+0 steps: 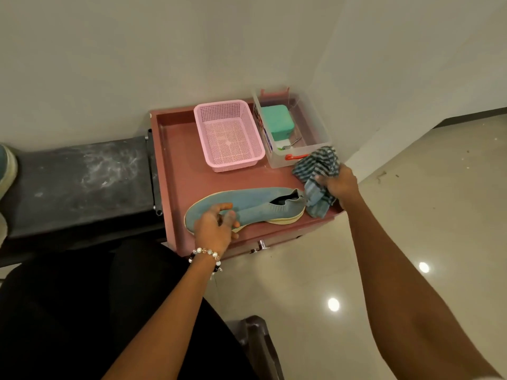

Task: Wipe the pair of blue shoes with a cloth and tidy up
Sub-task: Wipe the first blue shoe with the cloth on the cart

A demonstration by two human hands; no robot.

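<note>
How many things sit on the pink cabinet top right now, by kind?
Shoes: 1, the blue shoe, left hand on its toe.
Cloths: 1, the striped cloth, in the right hand grip.
Containers: 2, the pink basket and the clear bin.
Total: 4

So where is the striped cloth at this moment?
The striped cloth is on the right of the head view, gripped by the right hand, between the blue shoe's heel and the clear box.
</note>
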